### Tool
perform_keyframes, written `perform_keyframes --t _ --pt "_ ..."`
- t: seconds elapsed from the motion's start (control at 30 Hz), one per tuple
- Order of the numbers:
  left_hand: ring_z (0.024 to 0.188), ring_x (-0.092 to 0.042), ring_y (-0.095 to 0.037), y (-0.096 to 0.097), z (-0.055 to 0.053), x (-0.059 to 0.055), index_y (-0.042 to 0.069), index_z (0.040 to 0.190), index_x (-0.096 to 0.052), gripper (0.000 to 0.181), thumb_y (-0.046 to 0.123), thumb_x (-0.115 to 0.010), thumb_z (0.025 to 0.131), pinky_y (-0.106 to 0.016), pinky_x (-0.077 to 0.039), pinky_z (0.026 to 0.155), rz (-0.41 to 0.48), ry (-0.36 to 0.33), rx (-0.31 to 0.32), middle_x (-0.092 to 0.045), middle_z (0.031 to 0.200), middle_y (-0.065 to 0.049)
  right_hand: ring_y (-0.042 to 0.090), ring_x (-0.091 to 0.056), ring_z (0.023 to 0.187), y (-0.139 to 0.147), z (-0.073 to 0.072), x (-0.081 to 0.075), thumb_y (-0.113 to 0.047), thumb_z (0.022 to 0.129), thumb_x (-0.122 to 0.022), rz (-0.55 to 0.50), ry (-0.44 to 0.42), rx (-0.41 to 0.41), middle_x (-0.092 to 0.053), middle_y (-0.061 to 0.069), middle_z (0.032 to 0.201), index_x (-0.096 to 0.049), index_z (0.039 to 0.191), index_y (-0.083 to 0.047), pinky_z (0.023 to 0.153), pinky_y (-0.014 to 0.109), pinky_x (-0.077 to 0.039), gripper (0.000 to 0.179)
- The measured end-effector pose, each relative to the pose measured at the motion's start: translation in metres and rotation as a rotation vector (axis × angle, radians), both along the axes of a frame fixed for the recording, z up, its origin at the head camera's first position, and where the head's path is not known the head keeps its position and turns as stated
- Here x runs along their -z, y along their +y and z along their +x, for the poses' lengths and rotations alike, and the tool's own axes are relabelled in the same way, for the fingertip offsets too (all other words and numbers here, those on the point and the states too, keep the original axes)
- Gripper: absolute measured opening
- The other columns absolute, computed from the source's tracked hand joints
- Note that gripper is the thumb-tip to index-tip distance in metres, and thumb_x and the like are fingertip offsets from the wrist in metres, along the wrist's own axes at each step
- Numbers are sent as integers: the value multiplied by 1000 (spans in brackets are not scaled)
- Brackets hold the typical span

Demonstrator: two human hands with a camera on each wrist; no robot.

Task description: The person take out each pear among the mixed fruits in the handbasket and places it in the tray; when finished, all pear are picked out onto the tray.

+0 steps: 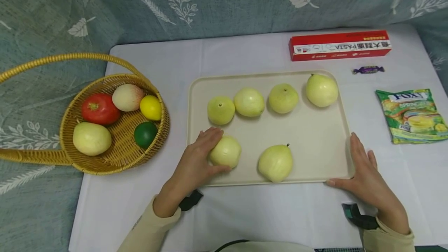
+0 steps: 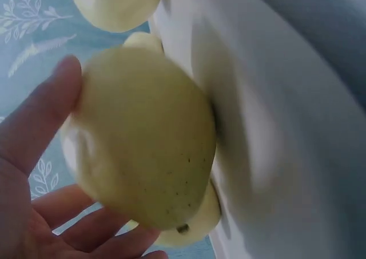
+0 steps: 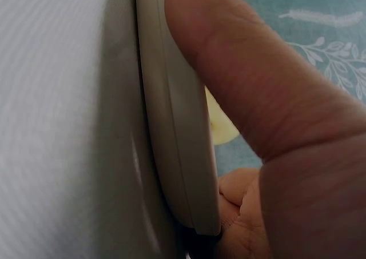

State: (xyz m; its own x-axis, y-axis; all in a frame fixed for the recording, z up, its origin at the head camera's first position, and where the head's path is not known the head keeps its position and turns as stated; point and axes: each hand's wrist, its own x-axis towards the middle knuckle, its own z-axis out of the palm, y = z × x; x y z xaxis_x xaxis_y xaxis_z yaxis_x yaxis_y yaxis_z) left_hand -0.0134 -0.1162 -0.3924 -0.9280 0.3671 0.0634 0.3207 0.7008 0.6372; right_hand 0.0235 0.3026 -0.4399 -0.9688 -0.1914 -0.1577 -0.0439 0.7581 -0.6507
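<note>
In the head view, my left hand (image 1: 197, 160) spans a pale yellow-green pear (image 1: 226, 152) at the tray's front left. The left wrist view shows the thumb on one side of that pear (image 2: 143, 133) and the fingers curled at its other side. A stemmed pear (image 1: 275, 163) lies to its right, and a row of several more yellow-green fruits lies behind, ending with a stemmed pear (image 1: 322, 90). My right hand (image 1: 365, 178) rests at the beige tray's (image 1: 315, 135) front right corner, thumb along the front rim and fingers stretched along the right side.
On the left, a wicker basket (image 1: 122, 143) with a tall handle holds a red tomato (image 1: 100, 109), a peach (image 1: 128, 97) and other produce. Behind the tray lies a red pasta box (image 1: 341, 46). A purple-wrapped candy (image 1: 368, 69) and a green packet (image 1: 413, 116) lie at right.
</note>
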Motion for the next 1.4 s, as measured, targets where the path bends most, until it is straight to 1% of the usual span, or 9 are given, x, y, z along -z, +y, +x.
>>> perform_keyframes --t 0.2,0.3,0.4,0.5,0.57,0.7,0.83,1.03,1.4 --pt "135 -44 -30 -19 2 -15 -4 135 -51 92 26 -91 58 -44 -31 113 67 86 -58 -50 142 -17 41 7 147 0 -1 -1 -25 64 -89 11 11 -6 8 28 158 13 152 -5 114 53 18 136" --pt "131 -48 -34 -45 0 -28 -3 134 -53 86 17 -91 60 -36 -34 112 78 208 -198 -52 140 -18 42 7 147 1 -1 0 -25 64 -89 12 11 -5 8 29 157 13 152 -4 114 53 18 136" --pt "128 -50 -37 -83 -2 -48 -1 133 -55 77 11 -88 65 -37 -37 110 32 289 -410 -54 137 -19 42 7 147 1 0 1 -25 64 -89 11 7 -9 7 29 157 13 152 -4 114 53 18 136" --pt "132 -45 -40 -122 -4 -66 2 138 -51 72 11 -82 74 -47 -32 113 -54 221 -606 -50 142 -20 39 8 147 1 0 2 -25 64 -89 7 6 -11 7 29 158 12 152 -4 114 53 18 136" --pt "133 -38 -48 -146 -3 -72 1 143 -42 71 18 -74 83 -59 -28 110 -149 77 -676 -41 147 -24 36 9 148 2 1 1 -25 64 -89 4 7 -17 7 28 158 12 152 -4 114 53 18 136" --pt "121 -31 -65 -180 -3 -68 -5 148 -25 79 35 -62 91 -71 -26 96 -369 -198 -649 -27 148 -36 33 10 149 2 1 0 -25 65 -89 -4 17 -30 7 27 158 11 153 -5 114 52 19 135" --pt "113 -32 -67 -194 -6 -61 -10 146 -24 82 40 -60 92 -70 -29 88 -422 -296 -648 -29 144 -40 32 10 149 2 1 1 -24 64 -89 -10 26 -30 7 26 158 11 153 -4 114 52 19 135" --pt "107 -38 -60 -201 -9 -52 -10 143 -33 76 26 -69 87 -63 -34 82 -389 -269 -732 -42 133 -42 32 10 149 3 1 4 -24 62 -90 -12 25 -29 7 26 158 10 153 -4 114 52 19 136" --pt "101 -40 -57 -202 -19 -39 -16 134 -39 71 16 -72 80 -63 -32 80 -423 -202 -667 -45 115 -44 31 10 149 3 1 3 -25 65 -89 -13 39 -37 7 26 159 11 153 -5 114 53 19 134"
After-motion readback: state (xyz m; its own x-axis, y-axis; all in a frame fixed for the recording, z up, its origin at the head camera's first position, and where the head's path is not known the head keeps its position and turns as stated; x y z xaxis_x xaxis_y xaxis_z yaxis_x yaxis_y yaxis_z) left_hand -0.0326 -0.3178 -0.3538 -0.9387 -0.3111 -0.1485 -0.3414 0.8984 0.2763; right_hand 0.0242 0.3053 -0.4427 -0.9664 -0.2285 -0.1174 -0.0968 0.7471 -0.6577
